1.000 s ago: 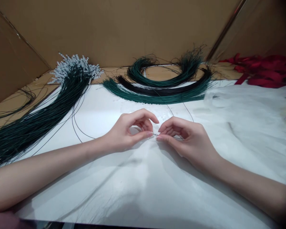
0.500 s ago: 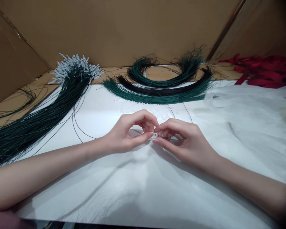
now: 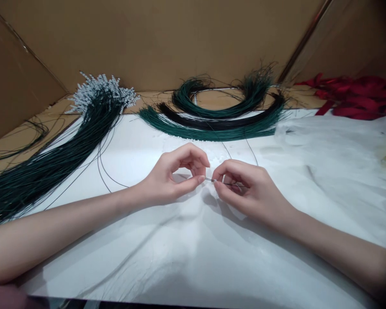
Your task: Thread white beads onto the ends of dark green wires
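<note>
The left hand (image 3: 175,174) pinched a thin dark wire (image 3: 209,179) between its thumb and fingers, the index finger arched above. The right hand (image 3: 255,184), at the left's three o'clock, had its fingers narrowed on the wire too, which spanned the small gap between the hands over the white table (image 3: 180,262). From there, curved bundles (image 3: 218,125) of green and black strands lay at twelve o'clock, a long green bundle (image 3: 67,150) with white-tipped ends towards ten, and red ribbons (image 3: 357,96) at two.
</note>
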The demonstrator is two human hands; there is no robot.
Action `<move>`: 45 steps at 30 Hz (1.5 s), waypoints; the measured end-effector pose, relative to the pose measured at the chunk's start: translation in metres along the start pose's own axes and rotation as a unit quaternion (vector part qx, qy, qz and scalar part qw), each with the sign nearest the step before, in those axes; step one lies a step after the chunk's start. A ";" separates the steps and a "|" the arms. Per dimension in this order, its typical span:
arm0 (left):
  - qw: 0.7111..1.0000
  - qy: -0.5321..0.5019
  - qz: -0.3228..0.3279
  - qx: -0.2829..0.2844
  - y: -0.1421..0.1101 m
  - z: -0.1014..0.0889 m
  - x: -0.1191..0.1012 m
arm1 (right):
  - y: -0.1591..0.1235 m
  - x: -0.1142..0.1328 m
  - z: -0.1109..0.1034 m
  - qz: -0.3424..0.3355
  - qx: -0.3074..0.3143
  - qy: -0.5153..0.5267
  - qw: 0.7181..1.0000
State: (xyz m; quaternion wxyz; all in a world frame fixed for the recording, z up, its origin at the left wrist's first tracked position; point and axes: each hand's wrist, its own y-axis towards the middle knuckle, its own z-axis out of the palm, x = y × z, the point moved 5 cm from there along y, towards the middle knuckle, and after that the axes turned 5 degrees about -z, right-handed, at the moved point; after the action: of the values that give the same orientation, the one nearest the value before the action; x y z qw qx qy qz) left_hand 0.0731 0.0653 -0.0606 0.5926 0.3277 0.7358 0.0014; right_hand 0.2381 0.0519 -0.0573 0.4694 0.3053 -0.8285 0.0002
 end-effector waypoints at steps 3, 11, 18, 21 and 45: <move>1.000 -0.003 0.002 -0.003 0.001 -0.001 0.000 | 0.001 0.000 -0.002 0.007 -0.009 0.000 1.000; 1.000 -0.002 -0.003 -0.004 0.001 0.000 0.000 | 0.002 -0.002 -0.001 -0.006 -0.002 -0.009 1.000; 1.000 -0.021 -0.018 -0.007 0.001 -0.003 0.000 | 0.002 -0.001 0.000 0.002 -0.003 -0.006 1.000; 0.998 -0.044 -0.043 -0.009 0.001 -0.005 0.001 | 0.003 0.000 -0.002 0.009 -0.015 -0.008 1.000; 0.998 0.007 -0.051 -0.022 0.002 -0.009 0.003 | 0.003 -0.004 0.000 0.004 -0.011 -0.009 1.000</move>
State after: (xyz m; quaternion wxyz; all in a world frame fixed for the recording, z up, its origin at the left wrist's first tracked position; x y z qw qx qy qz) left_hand 0.0665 0.0720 -0.0596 0.5936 0.2768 0.7556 -0.0103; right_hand 0.2383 0.0562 -0.0590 0.4648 0.2972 -0.8340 -0.0099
